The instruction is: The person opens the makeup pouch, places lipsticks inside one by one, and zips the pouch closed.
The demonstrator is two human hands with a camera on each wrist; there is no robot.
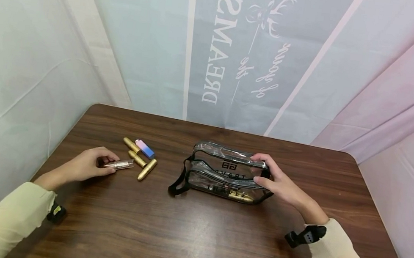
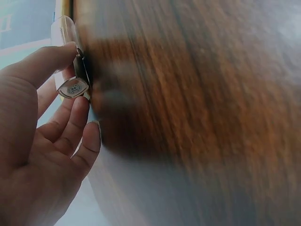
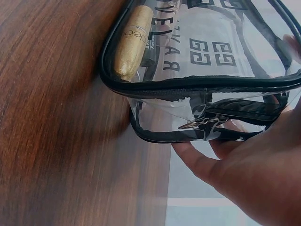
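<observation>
At the table's left, my left hand (image 1: 89, 164) pinches a clear lipstick tube (image 1: 119, 164) between thumb and fingers. In the left wrist view the labelled base of the lipstick tube (image 2: 74, 88) faces the camera. My right hand (image 1: 281, 186) grips the right end of a transparent zip pouch (image 1: 201, 179) with black trim and printed letters, thumb on the near side. Inside the pouch lies a gold tube (image 3: 133, 44), with a small dark item (image 3: 149, 52) beside it, partly hidden behind the print.
Several gold bullet-shaped tubes, among them a near one (image 1: 147, 170), lie just right of my left hand with a pink-to-blue tube (image 1: 145, 149). The pouch's black strap (image 1: 177, 187) rests on the brown table (image 1: 187, 237). A printed curtain (image 1: 162, 47) hangs behind the far edge.
</observation>
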